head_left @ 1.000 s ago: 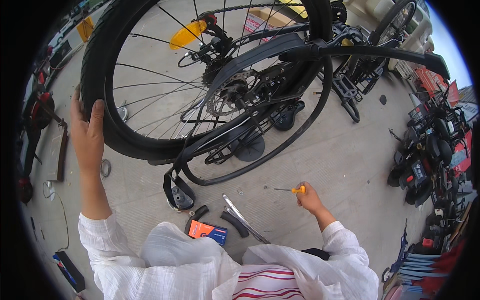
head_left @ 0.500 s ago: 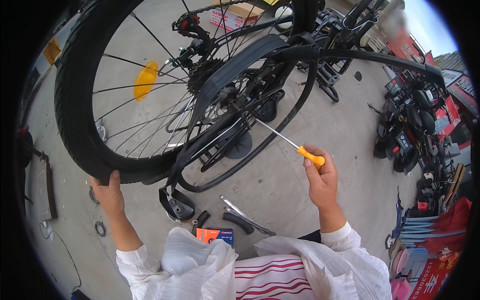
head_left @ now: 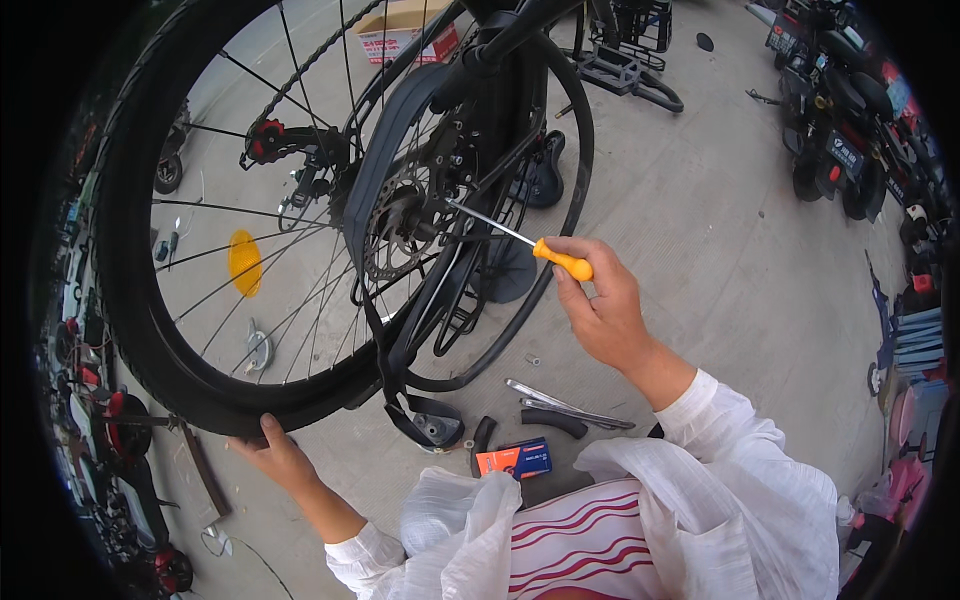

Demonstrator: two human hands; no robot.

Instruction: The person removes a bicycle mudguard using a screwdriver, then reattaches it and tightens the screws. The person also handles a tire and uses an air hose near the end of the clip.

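My right hand is closed round the yellow handle of a screwdriver. Its shaft points up and left, and the tip meets the hub area beside the disc brake rotor of a black bicycle. At the lower edge of the bicycle wheel, my left hand grips the tyre, thumb on the near face, the other fingers partly hidden beneath. An orange reflector sits among the spokes. In front of the rotor runs a flat black curved band. The rear derailleur and chain show through the wheel.
Near me on the concrete lie an orange and blue box, metal tyre levers and short black tube pieces. A bicycle saddle and a pedal are beyond the frame. Parked scooters line the right; a cardboard box stands behind.
The view has swung, so the wheel and floor things sit differently in it. My right hand still holds the screwdriver at the hub area; my left hand remains on the tyre's lower edge.
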